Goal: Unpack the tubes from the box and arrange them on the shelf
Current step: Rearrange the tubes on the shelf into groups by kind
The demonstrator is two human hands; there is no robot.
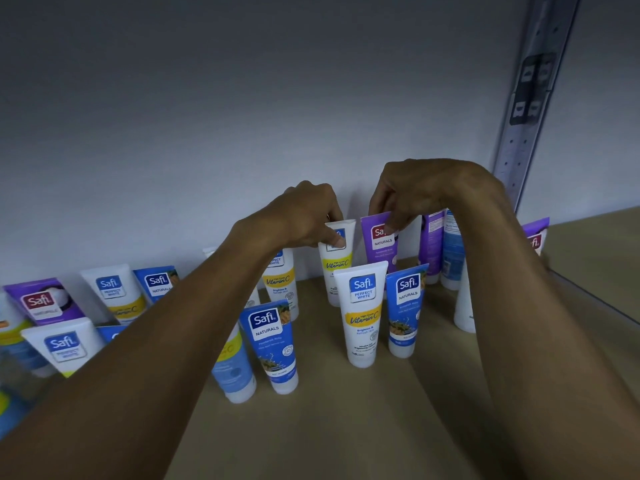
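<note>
On the near part of the shelf point(346, 427), a white tube point(363, 313) and a blue tube point(403, 310) stand cap-down, free of both hands. Behind them the left hand point(308, 216) pinches the flat crimped top of a Vitamin C tube point(337, 268), and the right hand point(415, 192) pinches the crimp of a purple tube point(379, 244), both close to the back wall. Such tubes look light, soft-bodied and easily toppled, so the stiff crimp seems the best hold. Whether either cap sits fully down is unclear.

white tube point(337, 268): yellow band, blue logo patch. purple tube point(382, 252): red logo patch. blue tube point(404, 313): white cap. shelf board point(346, 427) tan, back wall point(207, 116) pale grey-white.
</note>
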